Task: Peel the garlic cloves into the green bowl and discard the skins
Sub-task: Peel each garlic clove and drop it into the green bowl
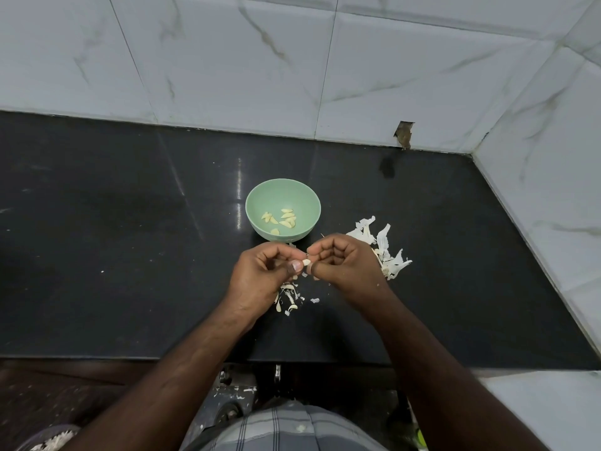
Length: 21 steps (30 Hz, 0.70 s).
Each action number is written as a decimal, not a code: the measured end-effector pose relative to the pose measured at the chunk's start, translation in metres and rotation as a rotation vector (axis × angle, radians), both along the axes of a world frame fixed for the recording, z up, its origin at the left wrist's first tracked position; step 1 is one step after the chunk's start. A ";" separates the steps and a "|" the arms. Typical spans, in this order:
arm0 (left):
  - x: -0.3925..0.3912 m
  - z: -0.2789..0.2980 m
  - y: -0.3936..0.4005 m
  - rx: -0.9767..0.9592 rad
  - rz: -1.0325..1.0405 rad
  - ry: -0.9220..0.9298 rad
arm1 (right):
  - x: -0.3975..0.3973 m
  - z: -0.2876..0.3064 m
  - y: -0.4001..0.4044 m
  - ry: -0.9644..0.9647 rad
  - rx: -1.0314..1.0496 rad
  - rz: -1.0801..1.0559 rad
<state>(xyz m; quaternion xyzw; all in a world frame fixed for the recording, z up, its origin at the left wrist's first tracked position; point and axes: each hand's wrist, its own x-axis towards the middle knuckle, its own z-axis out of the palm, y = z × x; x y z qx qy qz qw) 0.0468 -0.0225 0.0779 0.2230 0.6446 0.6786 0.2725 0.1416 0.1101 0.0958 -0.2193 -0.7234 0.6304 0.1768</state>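
A green bowl (pixel 283 193) stands on the black counter and holds several peeled garlic cloves (pixel 283 219). Just in front of the bowl, my left hand (pixel 260 275) pinches a small pale garlic clove (pixel 306 262) between thumb and fingers. My right hand (pixel 344 260) meets it from the right, fingers curled, its fingertips at the clove's end. A heap of white garlic skins (pixel 385 247) lies on the counter right of my right hand. Smaller skin scraps (pixel 289 296) lie under my hands.
The black counter (pixel 130 239) runs to a marble-tiled wall (pixel 227 60) behind and a side wall (pixel 553 157) at the right. Its front edge is near my body. Some skin bits lie on the floor (pixel 247 390) below.
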 end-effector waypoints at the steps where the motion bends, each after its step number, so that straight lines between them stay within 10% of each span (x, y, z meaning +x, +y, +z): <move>1: 0.000 0.001 0.000 -0.004 0.000 0.013 | 0.000 0.000 0.000 0.007 -0.008 -0.004; 21: -0.003 -0.001 -0.004 -0.054 -0.070 0.056 | 0.002 0.001 0.001 -0.001 -0.001 0.036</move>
